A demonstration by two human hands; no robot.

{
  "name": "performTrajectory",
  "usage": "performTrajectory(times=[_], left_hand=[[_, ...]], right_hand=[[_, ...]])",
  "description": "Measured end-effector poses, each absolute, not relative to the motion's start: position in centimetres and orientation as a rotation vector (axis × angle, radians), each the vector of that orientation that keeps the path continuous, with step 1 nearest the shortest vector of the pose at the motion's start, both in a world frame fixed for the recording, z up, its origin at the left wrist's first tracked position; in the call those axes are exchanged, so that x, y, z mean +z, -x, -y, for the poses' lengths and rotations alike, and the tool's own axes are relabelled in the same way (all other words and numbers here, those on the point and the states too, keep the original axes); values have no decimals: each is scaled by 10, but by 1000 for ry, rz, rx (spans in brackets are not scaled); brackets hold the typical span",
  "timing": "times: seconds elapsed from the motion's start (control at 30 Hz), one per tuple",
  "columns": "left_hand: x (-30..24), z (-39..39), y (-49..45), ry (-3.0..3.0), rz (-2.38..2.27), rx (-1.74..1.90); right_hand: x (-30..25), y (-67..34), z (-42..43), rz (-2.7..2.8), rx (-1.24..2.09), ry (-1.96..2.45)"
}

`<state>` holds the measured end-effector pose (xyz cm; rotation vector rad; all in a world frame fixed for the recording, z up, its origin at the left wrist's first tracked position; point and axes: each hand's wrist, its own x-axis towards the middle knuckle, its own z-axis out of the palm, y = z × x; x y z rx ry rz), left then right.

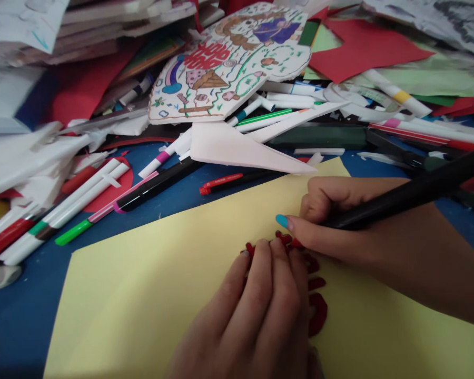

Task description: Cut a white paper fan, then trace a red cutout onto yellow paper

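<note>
A pale yellow sheet (142, 295) lies on the blue table. My left hand (256, 316) rests flat on it, fingers together and stretched out, pressing on a red paper cut-out (318, 310) that shows beside and past the fingers. My right hand (339, 226) comes in from the right and grips a long black marker (411, 192), its tip hidden at the cut-out's far end behind the fingers.
Loose felt pens (75, 205) lie at the left and across the back. A coloured drawing cut-out (225, 63), a white paper triangle (240, 150), red paper (363, 47) and green paper scraps pile up behind. Stacked paper fills the far left.
</note>
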<state>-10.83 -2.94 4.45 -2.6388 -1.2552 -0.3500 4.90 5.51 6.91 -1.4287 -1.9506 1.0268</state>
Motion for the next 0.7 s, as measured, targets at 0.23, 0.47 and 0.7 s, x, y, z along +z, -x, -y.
performTrajectory(times=[0.23, 0.47, 0.7], left_hand=[[44, 29, 109, 2638, 1242, -338], [41, 28, 110, 2616, 1209, -358], [40, 29, 110, 2627, 1229, -390]], right_hand=[[67, -49, -51, 2010, 1003, 1441], [69, -50, -52, 2081, 800, 1453], [71, -49, -52, 2079, 742, 1514]])
